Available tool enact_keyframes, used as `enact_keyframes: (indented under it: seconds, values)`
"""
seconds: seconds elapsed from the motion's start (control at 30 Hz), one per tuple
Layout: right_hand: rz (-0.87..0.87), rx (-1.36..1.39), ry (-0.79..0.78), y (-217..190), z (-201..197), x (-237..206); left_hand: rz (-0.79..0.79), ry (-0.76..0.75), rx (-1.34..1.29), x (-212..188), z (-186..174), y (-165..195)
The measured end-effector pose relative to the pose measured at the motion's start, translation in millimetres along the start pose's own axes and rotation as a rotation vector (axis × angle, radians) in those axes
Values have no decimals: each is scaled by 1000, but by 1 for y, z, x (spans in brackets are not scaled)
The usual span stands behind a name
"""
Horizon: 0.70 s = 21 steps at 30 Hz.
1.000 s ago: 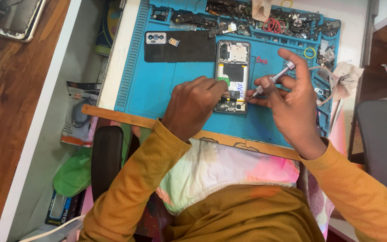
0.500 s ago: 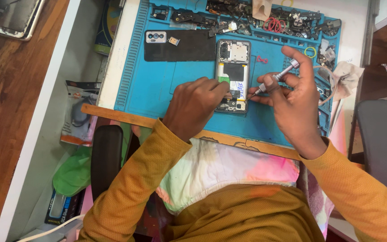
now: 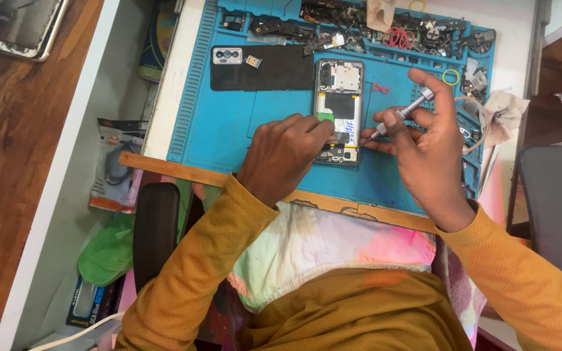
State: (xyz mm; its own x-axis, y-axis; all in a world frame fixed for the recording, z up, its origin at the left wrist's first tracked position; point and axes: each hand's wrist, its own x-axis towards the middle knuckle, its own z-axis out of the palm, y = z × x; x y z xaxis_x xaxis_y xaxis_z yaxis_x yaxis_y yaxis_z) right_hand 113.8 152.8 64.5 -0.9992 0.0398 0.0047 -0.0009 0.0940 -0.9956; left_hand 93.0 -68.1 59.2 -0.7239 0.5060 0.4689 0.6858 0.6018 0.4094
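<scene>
An opened phone [image 3: 339, 91] with its back removed lies upright on a blue repair mat [image 3: 229, 130]. My left hand [image 3: 284, 153] rests on the phone's lower left part, fingertips pressing near its bottom board. My right hand [image 3: 427, 146] grips a thin silver screwdriver [image 3: 398, 117], whose tip touches the lower right area of the phone. A black back cover [image 3: 261, 67] with a camera module lies on the mat left of the phone.
Several small phone parts, screws and a red coil [image 3: 395, 36] fill the mat's top trays. A yellow rubber band [image 3: 451, 77] and a crumpled cloth [image 3: 499, 114] lie at the right. A wooden strip [image 3: 170, 168] edges the desk front. Another phone [image 3: 17, 26] lies top left.
My right hand and the screwdriver have shifted slightly; the tip stays at the phone's lower part. My left hand keeps its place.
</scene>
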Motion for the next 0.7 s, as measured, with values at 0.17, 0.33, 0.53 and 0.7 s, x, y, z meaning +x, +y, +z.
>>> enact_keyframes:
  seconds: [0.17,0.33,0.53,0.7]
  values:
    - [-20,-16,-2,0,-1,-1,10,9,-2,1,0,0]
    - [-74,-88,-3,0,0,-3,1,-4,4,1,1,0]
    - [-87,-89,-14,-2,1,-3,0,-6,10,1,2,0]
    - [-138,-136,-46,-11,5,-6,-1,-7,9,1,0,1]
